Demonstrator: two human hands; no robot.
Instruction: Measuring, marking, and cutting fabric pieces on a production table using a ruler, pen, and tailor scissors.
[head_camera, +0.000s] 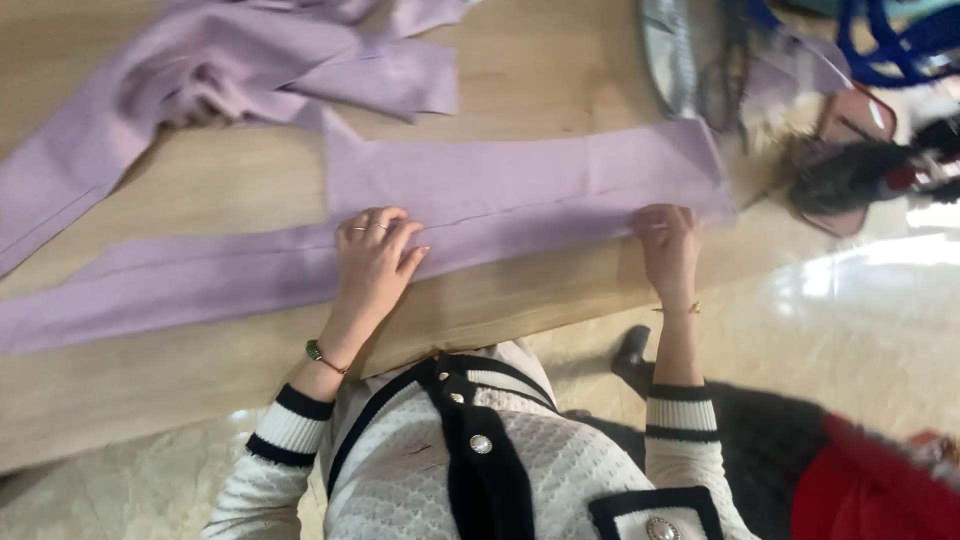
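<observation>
A long strip of pale purple fabric (520, 185) lies flat across a light wooden table (230, 180), its near edge folded over. My left hand (375, 262) presses palm down on the folded edge near the strip's middle, fingers together; it wears rings and a green bead bracelet. My right hand (668, 250) rests on the strip's right end at the table edge, fingers curled over the fabric. Whether it pinches the cloth I cannot tell.
A crumpled heap of the same purple fabric (240, 70) lies at the back left. A clear plastic bag (700, 60), blue cords (900, 40) and dark objects (860, 175) sit at the right end. Pale glossy floor (860, 320) and a red item (880, 490) lie below.
</observation>
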